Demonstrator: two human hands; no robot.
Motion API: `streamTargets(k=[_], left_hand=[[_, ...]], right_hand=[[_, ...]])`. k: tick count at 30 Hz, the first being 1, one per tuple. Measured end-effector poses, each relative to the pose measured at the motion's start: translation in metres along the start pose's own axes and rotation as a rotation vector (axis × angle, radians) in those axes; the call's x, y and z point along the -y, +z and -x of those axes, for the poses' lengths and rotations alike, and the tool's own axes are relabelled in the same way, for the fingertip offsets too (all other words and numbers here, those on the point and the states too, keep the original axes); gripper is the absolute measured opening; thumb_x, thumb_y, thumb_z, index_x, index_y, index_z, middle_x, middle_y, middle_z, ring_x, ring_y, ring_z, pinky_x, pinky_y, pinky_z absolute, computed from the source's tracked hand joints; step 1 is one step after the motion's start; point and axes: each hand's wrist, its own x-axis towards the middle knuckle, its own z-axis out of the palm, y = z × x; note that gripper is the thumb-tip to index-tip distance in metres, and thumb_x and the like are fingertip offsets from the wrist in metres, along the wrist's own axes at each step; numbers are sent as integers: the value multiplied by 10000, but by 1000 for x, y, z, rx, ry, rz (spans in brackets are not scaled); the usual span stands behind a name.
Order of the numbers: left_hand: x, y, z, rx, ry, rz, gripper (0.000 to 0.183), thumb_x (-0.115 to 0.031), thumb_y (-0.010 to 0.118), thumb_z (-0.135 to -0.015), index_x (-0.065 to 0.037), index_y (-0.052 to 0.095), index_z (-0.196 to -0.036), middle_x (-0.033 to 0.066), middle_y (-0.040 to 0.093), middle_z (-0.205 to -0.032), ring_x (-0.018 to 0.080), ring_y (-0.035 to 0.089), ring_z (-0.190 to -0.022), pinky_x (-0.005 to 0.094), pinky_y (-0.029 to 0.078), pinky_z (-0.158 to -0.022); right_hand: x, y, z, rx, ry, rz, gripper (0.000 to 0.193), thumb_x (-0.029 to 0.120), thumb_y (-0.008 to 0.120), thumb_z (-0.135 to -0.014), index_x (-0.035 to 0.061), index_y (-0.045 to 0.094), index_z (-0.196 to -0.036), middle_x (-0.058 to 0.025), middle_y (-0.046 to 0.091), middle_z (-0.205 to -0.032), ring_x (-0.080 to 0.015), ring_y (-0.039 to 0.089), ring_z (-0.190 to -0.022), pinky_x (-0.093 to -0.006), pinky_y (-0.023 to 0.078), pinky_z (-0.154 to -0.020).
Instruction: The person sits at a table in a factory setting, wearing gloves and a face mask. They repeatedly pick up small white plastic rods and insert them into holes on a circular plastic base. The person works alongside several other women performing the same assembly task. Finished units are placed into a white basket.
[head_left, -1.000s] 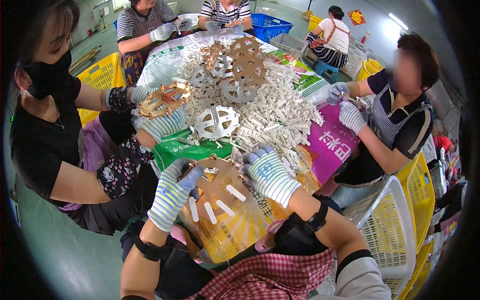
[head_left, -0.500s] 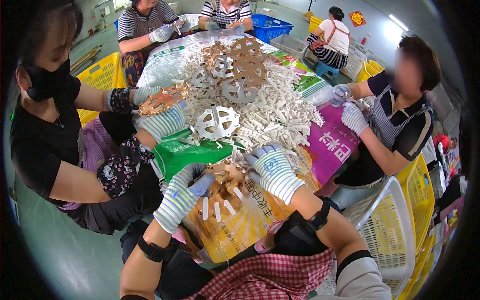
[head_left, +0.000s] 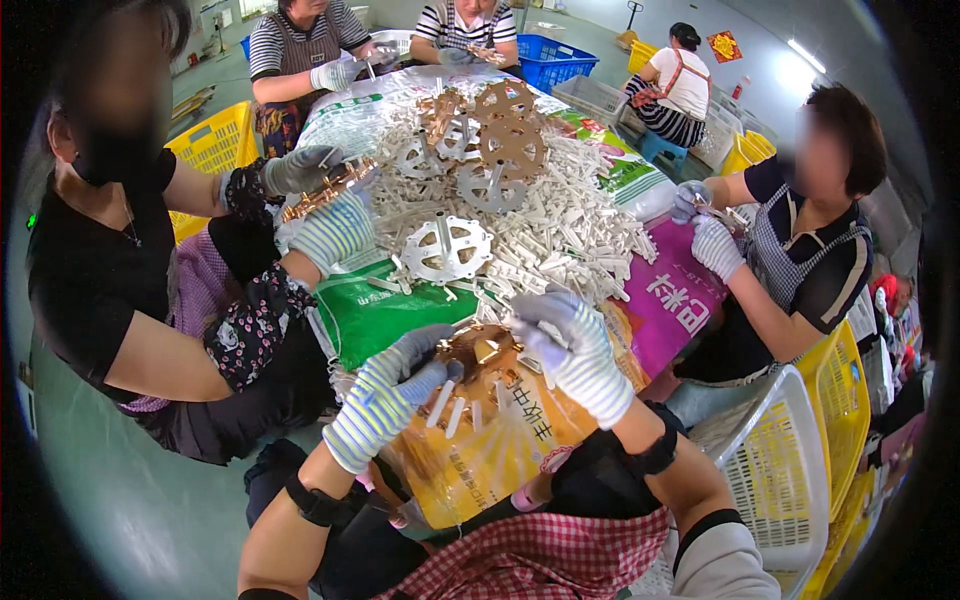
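My left hand (head_left: 385, 395), in a striped glove with grey fingertips, grips the left edge of a copper-coloured metal plate (head_left: 487, 345). White strips (head_left: 455, 416) show below the plate; whether they are fixed to it I cannot make out. Over the plate's right side is my right hand (head_left: 578, 352), gloved alike and smeared by motion. Its fingertips are blurred, and whether they hold anything is hidden. Just beyond my hands lie a silver spoked disc (head_left: 447, 249) and a heap of small white strips (head_left: 575, 240).
Printed sacks, one yellow (head_left: 450, 490), one green (head_left: 375, 325) and one purple (head_left: 670, 295), cover the work surface. More copper and silver discs (head_left: 512, 150) lie on the heap. Co-workers sit left, right and across, handling parts. A white basket (head_left: 770, 470) stands at my right.
My right hand has lifted slightly and shifted right, now blurred. My left hand has moved a little right with the copper plate. The left co-worker's copper piece has tilted more edge-on.
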Motion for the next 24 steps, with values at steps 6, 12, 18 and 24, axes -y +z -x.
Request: streamTargets(k=[6, 12, 18, 24], left_hand=[[3, 13, -1, -32, 69, -147, 371, -56, 553, -976, 10, 556, -1341, 94, 646, -1248, 143, 579, -1135, 301, 454, -1015], [13, 12, -2, -42, 117, -177, 362, -38, 544, -970, 19, 548, -1328, 96, 643, -1220, 141, 585, -1106, 294, 465, -987], [15, 18, 0, -63, 129, -167, 383, -68, 605, -942, 18, 543, -1311, 94, 641, -1167, 146, 591, -1058, 289, 473, -950], [8, 32, 3, -157, 259, -304, 304, -113, 689, -927, 2, 565, -1180, 72, 628, -1054, 105, 590, -959, 267, 498, -852]], right_hand=[[23, 25, 14, 14, -127, -75, 220, 257, 779, -821, 175, 746, -1023, -77, 707, -1077, -277, 569, -1223, -538, 257, -1149], [19, 33, 18, -10, -29, 23, 206, 196, 795, -802, 144, 753, -997, -71, 699, -1145, -262, 556, -1255, -500, 217, -1172], [18, 33, 20, 60, 39, -66, 211, 215, 785, -796, 161, 759, -998, -102, 669, -1201, -280, 533, -1259, -503, 218, -1170], [27, 31, 16, 159, 25, 59, 247, 223, 773, -747, 198, 764, -993, -99, 631, -1259, -366, 459, -1292, -537, 230, -1165]])
